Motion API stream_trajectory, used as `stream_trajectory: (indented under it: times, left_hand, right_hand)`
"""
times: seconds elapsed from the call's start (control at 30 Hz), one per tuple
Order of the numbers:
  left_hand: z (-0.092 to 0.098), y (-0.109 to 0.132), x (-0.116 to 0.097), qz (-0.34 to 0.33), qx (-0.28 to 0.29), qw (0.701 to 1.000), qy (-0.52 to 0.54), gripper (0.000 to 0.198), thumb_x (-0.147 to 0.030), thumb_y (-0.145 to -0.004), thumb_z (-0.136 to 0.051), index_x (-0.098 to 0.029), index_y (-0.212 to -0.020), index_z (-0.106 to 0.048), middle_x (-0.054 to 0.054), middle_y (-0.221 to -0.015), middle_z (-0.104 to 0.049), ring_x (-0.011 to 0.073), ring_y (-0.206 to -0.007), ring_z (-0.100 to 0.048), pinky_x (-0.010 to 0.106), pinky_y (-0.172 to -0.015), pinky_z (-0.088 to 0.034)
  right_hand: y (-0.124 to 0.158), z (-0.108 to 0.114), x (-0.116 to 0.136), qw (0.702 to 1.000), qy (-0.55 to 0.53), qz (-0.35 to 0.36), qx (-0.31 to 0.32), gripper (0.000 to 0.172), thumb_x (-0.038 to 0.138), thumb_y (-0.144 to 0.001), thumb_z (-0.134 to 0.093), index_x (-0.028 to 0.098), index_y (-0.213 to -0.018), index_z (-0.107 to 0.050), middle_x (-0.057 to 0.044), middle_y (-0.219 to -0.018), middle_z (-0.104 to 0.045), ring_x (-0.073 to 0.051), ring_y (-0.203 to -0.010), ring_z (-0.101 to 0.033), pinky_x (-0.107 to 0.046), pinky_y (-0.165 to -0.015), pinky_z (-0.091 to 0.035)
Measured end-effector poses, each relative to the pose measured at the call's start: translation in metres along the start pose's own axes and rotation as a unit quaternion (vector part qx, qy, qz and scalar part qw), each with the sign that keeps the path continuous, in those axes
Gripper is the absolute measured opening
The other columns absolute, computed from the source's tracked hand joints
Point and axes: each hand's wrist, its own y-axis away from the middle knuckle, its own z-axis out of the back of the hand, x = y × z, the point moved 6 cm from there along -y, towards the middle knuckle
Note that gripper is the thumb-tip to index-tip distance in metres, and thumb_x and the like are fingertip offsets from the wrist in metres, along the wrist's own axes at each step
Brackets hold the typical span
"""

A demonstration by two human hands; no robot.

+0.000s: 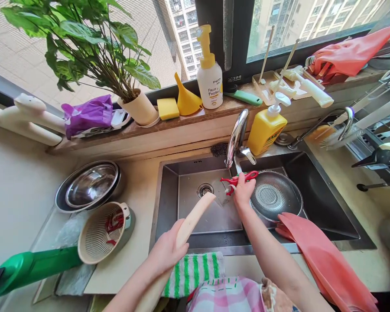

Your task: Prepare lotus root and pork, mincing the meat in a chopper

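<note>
My left hand [167, 250] is closed round a long pale root vegetable [195, 214] that slants up over the front edge of the steel sink [169, 190]. Over the sink's middle, my right hand [243, 190] grips a red peeler [238, 178] just below the chrome tap [236, 136]. The peeler's head is a little to the right of the vegetable's upper tip, apart from it. A round steel pan [274, 195] lies in the sink beside my right hand.
A beige colander [99, 234] and steel bowls [89, 185] stand on the left counter, with a green object [29, 265] nearer me. A pink rubber glove [325, 255] drapes over the sink's front right. A yellow soap bottle [265, 130], potted plant [139, 106] and dish rack [377, 130] line the back.
</note>
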Motion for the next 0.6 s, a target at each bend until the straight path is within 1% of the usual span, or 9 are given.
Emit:
stream_trajectory:
  times: [0.07, 0.2, 0.27, 0.37, 0.4, 0.43, 0.5, 0.57, 0.6]
  left_hand:
    - [0.002, 0.002, 0.002, 0.015, -0.013, 0.999, -0.03, 0.055, -0.04, -0.078, -0.05, -0.022, -0.129, -0.04, 0.005, -0.093, -0.066, 0.0231, -0.078, -0.06, 0.03, -0.069, -0.04]
    - [0.002, 0.005, 0.0, 0.026, -0.024, 0.996, -0.082, 0.052, -0.047, -0.086, -0.038, -0.022, -0.131, -0.039, 0.011, -0.11, -0.064, 0.0271, -0.089, -0.062, 0.033, -0.073, -0.041]
    - [0.0, 0.006, -0.003, 0.014, -0.014, 0.995, -0.093, 0.048, -0.047, -0.087, -0.035, -0.023, -0.129, -0.042, 0.009, -0.108, -0.065, 0.0263, -0.089, -0.062, 0.033, -0.074, -0.041]
    - [-0.002, 0.008, -0.003, 0.008, -0.004, 0.995, -0.099, 0.047, -0.047, -0.089, -0.032, -0.024, -0.129, -0.04, 0.009, -0.11, -0.064, 0.0255, -0.088, -0.062, 0.033, -0.074, -0.043]
    - [-0.002, 0.009, -0.002, 0.009, -0.005, 0.994, -0.105, 0.047, -0.046, -0.089, -0.032, -0.024, -0.13, -0.039, 0.009, -0.113, -0.063, 0.0258, -0.09, -0.062, 0.034, -0.075, -0.043]
    - [-0.002, 0.008, -0.002, 0.009, -0.008, 0.993, -0.116, 0.049, -0.046, -0.089, -0.033, -0.023, -0.132, -0.037, 0.01, -0.117, -0.061, 0.0264, -0.093, -0.062, 0.034, -0.076, -0.043]
    - [-0.001, 0.007, -0.002, 0.005, -0.014, 0.989, -0.148, 0.05, -0.045, -0.088, -0.036, -0.023, -0.134, -0.036, 0.01, -0.118, -0.059, 0.0274, -0.096, -0.061, 0.035, -0.078, -0.043]
    - [0.001, 0.006, -0.004, -0.004, -0.023, 0.982, -0.189, 0.052, -0.042, -0.088, -0.04, -0.023, -0.136, -0.036, 0.01, -0.112, -0.061, 0.0275, -0.094, -0.061, 0.035, -0.078, -0.043]
    - [0.001, 0.006, -0.006, -0.009, -0.028, 0.977, -0.212, 0.052, -0.041, -0.088, -0.041, -0.023, -0.136, -0.036, 0.01, -0.107, -0.061, 0.0272, -0.092, -0.061, 0.036, -0.077, -0.043]
  right_hand:
    - [-0.002, 0.0, 0.001, 1.0, -0.022, -0.001, 0.013, 0.03, 0.043, -0.076, -0.06, 0.024, -0.081, -0.037, 0.008, -0.056, -0.06, -0.011, -0.046, -0.057, -0.023, -0.047, -0.048]
    - [0.021, -0.016, -0.004, 0.988, -0.045, -0.043, 0.139, 0.03, 0.045, -0.077, -0.061, 0.024, -0.085, -0.041, 0.007, -0.059, -0.06, -0.012, -0.049, -0.058, -0.023, -0.048, -0.049]
    - [0.019, -0.014, -0.008, 0.99, -0.037, -0.051, 0.123, 0.031, 0.044, -0.074, -0.064, 0.023, -0.081, -0.042, 0.006, -0.057, -0.059, -0.012, -0.05, -0.058, -0.024, -0.049, -0.049]
    - [0.002, -0.002, -0.01, 0.998, -0.021, -0.055, 0.032, 0.032, 0.044, -0.072, -0.063, 0.024, -0.076, -0.038, 0.007, -0.054, -0.058, -0.011, -0.045, -0.054, -0.023, -0.045, -0.046]
    - [-0.001, 0.0, -0.01, 0.998, -0.023, -0.056, 0.02, 0.032, 0.044, -0.073, -0.062, 0.024, -0.076, -0.038, 0.007, -0.054, -0.057, -0.011, -0.044, -0.053, -0.022, -0.043, -0.045]
    - [-0.001, -0.001, -0.009, 0.997, -0.028, -0.059, 0.03, 0.031, 0.045, -0.073, -0.061, 0.024, -0.077, -0.038, 0.007, -0.054, -0.058, -0.011, -0.044, -0.053, -0.022, -0.043, -0.044]
    - [0.008, -0.008, -0.008, 0.993, -0.044, -0.067, 0.088, 0.03, 0.044, -0.074, -0.062, 0.024, -0.08, -0.041, 0.007, -0.055, -0.058, -0.011, -0.045, -0.054, -0.022, -0.043, -0.045]
    - [0.017, -0.016, -0.008, 0.985, -0.053, -0.074, 0.149, 0.029, 0.043, -0.074, -0.063, 0.023, -0.083, -0.045, 0.007, -0.056, -0.059, -0.011, -0.048, -0.056, -0.022, -0.046, -0.046]
    - [0.018, -0.016, -0.008, 0.984, -0.049, -0.076, 0.153, 0.03, 0.043, -0.073, -0.065, 0.022, -0.082, -0.045, 0.007, -0.055, -0.06, -0.011, -0.048, -0.057, -0.022, -0.046, -0.046]
